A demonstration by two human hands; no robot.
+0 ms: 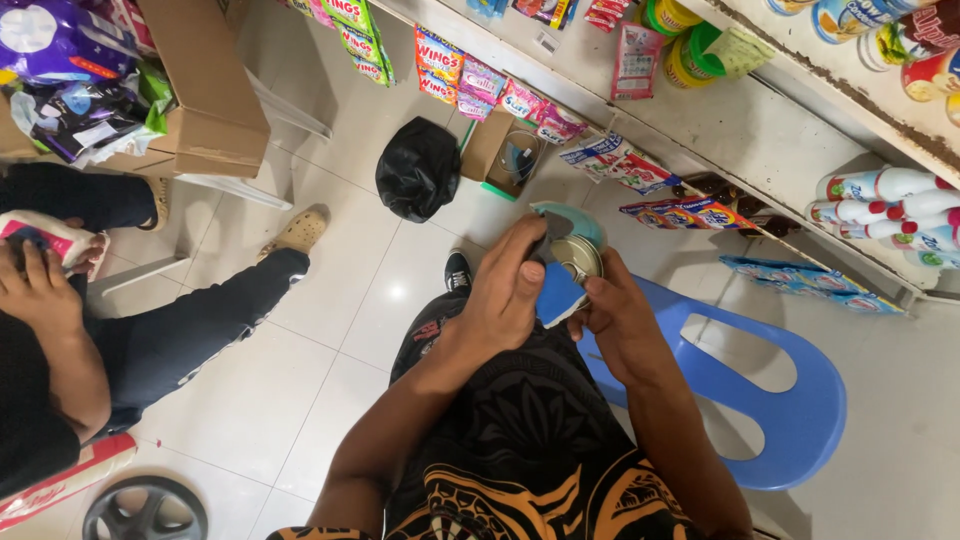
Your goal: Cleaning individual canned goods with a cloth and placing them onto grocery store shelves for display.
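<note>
The round tin [577, 258] sits between both hands above the person's lap, lid end facing up. The left hand [505, 295] wraps over its side and a blue cloth [558, 295]; the right hand [618, 315] pinches its lower edge, beside a blue chair [790, 400].

Our left hand [507, 290] curls closed just left of the blue chair [790, 400]; our right hand [617, 318] pinches beside it.

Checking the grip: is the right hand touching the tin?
Touching. The head view shows the right hand's fingers against the round tin's rim, with no gap; the left hand covers its other side.
</note>
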